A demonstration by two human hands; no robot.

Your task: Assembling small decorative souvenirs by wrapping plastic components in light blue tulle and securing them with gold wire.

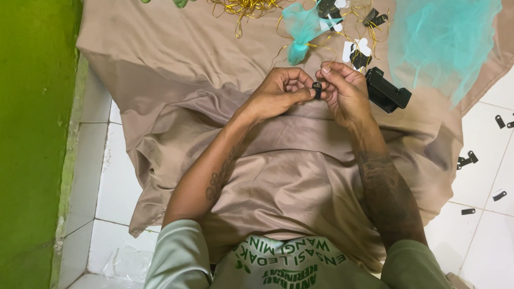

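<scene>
Small black ring (317, 90), pinched between the fingertips of both hands: the left hand (278, 93) and right hand (344, 90) are curled tight around it above a tan cloth (198, 78) (spread over white floor tiles). Just beside the right hand lies a black tool (387, 91); beyond, a tied teal net pouch (300, 29) and gold string (249, 1).

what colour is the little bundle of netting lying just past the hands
Teal, a pale blue-green. The netting bundle lies on the tan cloth, clearest in the head view.
</scene>
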